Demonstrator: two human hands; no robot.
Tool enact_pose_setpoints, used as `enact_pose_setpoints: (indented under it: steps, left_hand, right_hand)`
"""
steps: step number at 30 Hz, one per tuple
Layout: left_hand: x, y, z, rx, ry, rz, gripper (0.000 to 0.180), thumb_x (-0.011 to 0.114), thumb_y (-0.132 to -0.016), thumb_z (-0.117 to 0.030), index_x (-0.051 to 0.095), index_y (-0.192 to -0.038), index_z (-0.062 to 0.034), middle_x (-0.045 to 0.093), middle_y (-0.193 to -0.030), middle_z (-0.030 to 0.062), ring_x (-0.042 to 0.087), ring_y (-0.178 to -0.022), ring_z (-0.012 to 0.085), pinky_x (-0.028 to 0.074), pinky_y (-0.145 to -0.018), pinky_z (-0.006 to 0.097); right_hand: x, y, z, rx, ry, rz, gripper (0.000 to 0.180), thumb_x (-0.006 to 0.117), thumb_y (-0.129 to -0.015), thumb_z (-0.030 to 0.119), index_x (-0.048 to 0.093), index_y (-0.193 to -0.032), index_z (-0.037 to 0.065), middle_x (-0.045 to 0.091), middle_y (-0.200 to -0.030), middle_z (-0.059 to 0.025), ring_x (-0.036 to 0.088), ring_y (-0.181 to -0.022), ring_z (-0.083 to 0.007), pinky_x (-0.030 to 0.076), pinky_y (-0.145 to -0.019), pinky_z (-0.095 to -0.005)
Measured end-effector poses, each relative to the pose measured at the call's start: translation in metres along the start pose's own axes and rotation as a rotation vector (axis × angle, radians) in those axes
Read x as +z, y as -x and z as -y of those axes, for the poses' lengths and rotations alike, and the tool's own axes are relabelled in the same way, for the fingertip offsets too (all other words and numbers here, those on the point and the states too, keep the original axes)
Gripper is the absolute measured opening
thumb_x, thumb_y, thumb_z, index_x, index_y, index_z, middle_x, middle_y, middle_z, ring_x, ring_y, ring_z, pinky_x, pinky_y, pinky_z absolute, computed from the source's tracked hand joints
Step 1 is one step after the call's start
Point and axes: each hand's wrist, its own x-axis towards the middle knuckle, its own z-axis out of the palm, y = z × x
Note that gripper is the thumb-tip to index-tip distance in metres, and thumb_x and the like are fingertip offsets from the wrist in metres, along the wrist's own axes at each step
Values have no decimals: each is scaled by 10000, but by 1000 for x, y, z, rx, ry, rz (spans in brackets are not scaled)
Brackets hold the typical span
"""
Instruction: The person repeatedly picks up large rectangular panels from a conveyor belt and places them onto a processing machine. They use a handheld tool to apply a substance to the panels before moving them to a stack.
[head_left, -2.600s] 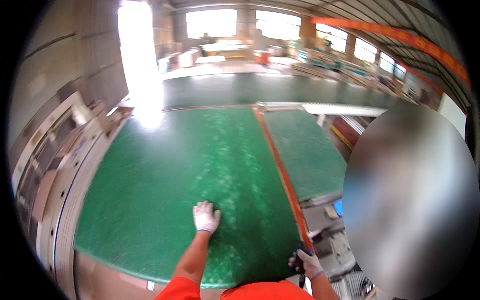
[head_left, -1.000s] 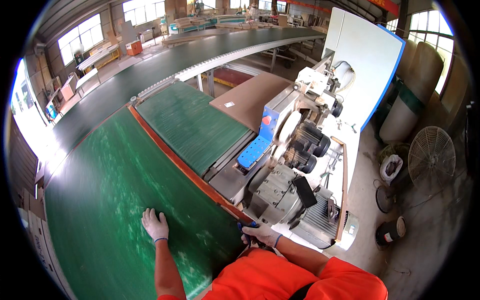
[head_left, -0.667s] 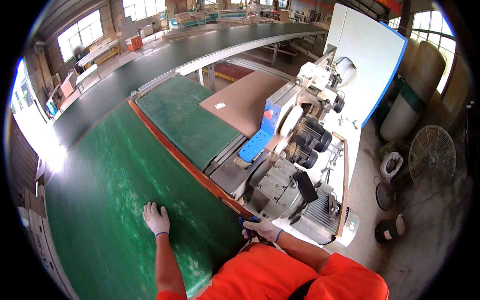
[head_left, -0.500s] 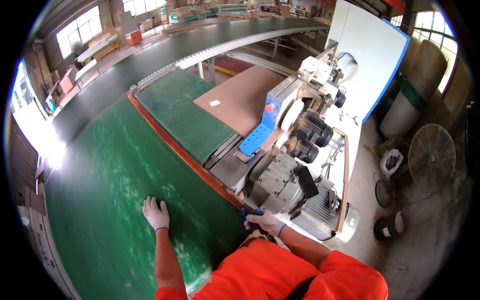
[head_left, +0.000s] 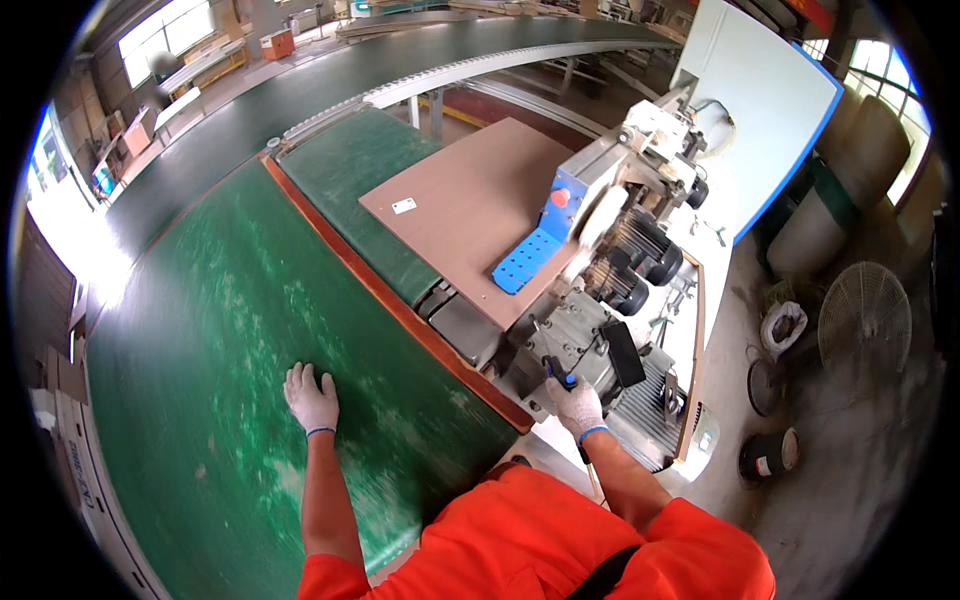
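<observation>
- Centrally, a brown board lies across a narrower green surface and beneath a blue perforated plate; if it sits askew, it could bind there.
- At lower left, the gloved left hand is spread flat, holding nothing, seemingly resting on a wide green tabletop; leaning hard on that smooth surface could make it slip.
- To its right, the gloved right hand grasps a dark hand tool with blue parts, just beside a grey machine housing; its exact kind is too small to tell.
- So near the black motors, exposed moving parts, if any, could snag glove or tool.
</observation>
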Motion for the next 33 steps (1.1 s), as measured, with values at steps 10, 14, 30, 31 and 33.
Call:
enact_pose_setpoints:
  steps: [10, 14, 30, 31, 33]
  left_hand:
    - [13, -21, -24, 8, 109, 44, 483, 709, -908, -325, 662, -1282, -22, 583, -1442, 208, 453, -1415, 403, 297, -1218, 525]
    - [29, -47, -30, 11, 204, 77, 484, 712, -912, -331, 662, -1280, -20, 574, -1447, 207, 448, -1417, 403, 281, -1225, 523]
    - [129, -313, 15, 63, -18, 323, 566, 614, -958, -496, 607, -1337, -76, 628, -1372, 171, 547, -1320, 365, 369, -1133, 541]
    - [125, -313, 14, 45, -20, 310, 560, 602, -963, -504, 618, -1325, -78, 642, -1343, 166, 562, -1295, 369, 377, -1126, 536]
    - [124, -314, 35, 2, -33, 273, 552, 579, -973, -521, 640, -1302, -82, 671, -1285, 156, 592, -1246, 376, 393, -1112, 527]
  right_hand:
    - [48, -14, 239, -439, 344, 215, 542, 584, -955, 478, 648, -1103, -39, 723, -955, -323, 720, -948, -482, 568, -878, -551]
    - [101, -58, 302, -520, 337, 82, 532, 575, -954, 465, 653, -1105, -40, 725, -999, -324, 716, -990, -482, 563, -906, -545]
    - [-62, -15, 115, 82, 318, 29, 593, 691, -906, 510, 655, -1092, -53, 716, -981, -326, 701, -1035, -450, 545, -903, -493]
    - [-68, 2, 114, 102, 358, -44, 602, 692, -906, 523, 654, -1115, -40, 715, -981, -324, 699, -1040, -448, 545, -904, -492]
    - [-71, 26, 100, 112, 462, -180, 593, 691, -913, 523, 652, -1128, -28, 718, -947, -316, 710, -977, -456, 556, -871, -500]
